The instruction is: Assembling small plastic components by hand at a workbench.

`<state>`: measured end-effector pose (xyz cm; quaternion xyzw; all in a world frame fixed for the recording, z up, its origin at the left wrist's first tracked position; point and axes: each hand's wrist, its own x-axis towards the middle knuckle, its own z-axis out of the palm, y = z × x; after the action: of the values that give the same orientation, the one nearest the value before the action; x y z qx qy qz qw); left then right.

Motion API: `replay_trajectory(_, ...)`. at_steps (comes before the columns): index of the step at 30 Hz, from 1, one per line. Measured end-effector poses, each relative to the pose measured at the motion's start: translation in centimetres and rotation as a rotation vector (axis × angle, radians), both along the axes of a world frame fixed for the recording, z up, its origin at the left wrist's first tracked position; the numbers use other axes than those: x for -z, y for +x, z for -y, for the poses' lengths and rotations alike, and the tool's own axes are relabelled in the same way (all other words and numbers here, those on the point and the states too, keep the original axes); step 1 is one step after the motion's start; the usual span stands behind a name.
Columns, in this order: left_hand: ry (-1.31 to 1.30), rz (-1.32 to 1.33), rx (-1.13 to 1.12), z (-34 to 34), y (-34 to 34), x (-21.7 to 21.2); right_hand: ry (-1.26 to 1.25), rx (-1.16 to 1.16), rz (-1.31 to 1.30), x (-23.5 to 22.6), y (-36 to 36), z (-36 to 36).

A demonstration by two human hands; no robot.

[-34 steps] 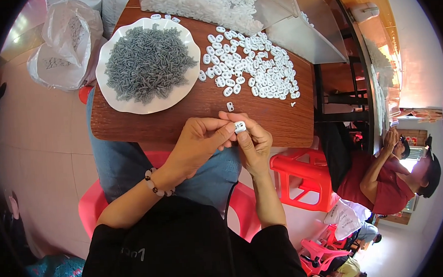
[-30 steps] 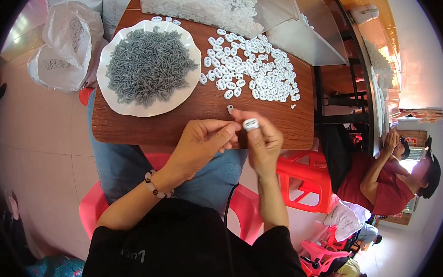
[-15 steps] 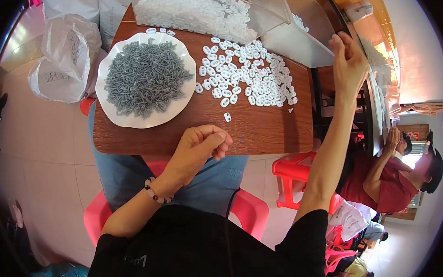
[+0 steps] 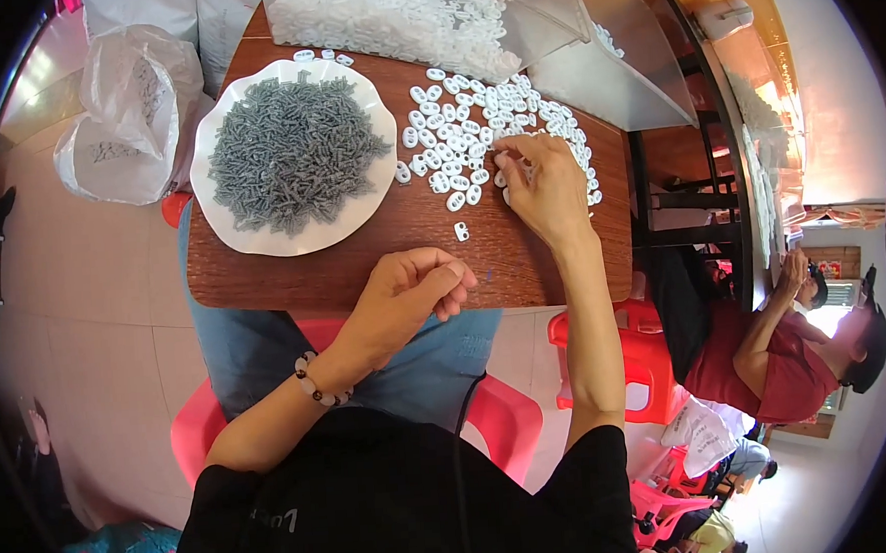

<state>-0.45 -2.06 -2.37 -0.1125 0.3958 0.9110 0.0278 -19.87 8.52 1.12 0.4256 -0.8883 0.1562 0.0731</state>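
Note:
Over the near edge of the brown table [image 4: 313,283], my left hand [image 4: 409,293] is closed, its thumb against curled fingers; what it holds, if anything, is hidden. My right hand [image 4: 549,191] reaches over a spread of small white oval pieces with two holes [image 4: 446,136]. Its thumb and fingertips come together at these pieces, and I cannot make out what is between them. One white piece [image 4: 462,231] lies apart, nearer me. Left of the spread, a white wavy-rimmed plate [image 4: 383,189] carries a heap of small grey spring-like parts [image 4: 291,154].
A clear bin [image 4: 540,21] full of white pieces stands at the table's far side. White sacks [image 4: 144,112] sit on the floor at left. At right are a red stool [image 4: 649,376], a dark rack [image 4: 674,199] and a seated person in a red shirt [image 4: 767,350].
My right hand has come from the far right, beside the clear bin's panel, leftward and down onto the white pieces. My left hand keeps nearly the same place and closed shape.

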Motion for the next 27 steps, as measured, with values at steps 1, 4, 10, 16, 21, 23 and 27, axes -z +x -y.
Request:
replay_trajectory(1, -0.015, -0.013, 0.010, 0.0, 0.0, 0.1, -0.012, 0.004, 0.013, 0.0, -0.1, 0.0)
replay_trajectory(4, 0.001, -0.005, 0.018, 0.0, 0.0, 0.0, -0.032, -0.007, -0.058, 0.2, -0.4, 0.1)
replay_trajectory(10, 0.005, 0.004, 0.000, -0.2, -0.1, -0.1, 0.002, 0.014, -0.029, 0.6, -0.4, 0.7)
replay_trajectory(16, -0.005, 0.012, 0.002, -0.2, 0.0, -0.1, 0.017, 0.041, -0.021, 0.2, 0.0, 0.9)
replay_trajectory(21, -0.005, 0.010, 0.005, -0.2, 0.0, -0.1, -0.012, 0.055, 0.063, 0.4, -0.2, 1.0)
replay_trajectory(23, -0.006, 0.010, 0.006, -0.2, 0.0, -0.1, -0.033, 0.058, 0.091, 0.5, -0.3, 1.1)
replay_trajectory(27, -0.004, 0.009, 0.006, -0.2, 0.0, -0.1, -0.014, 0.042, 0.073, 0.6, -0.4, 1.0)
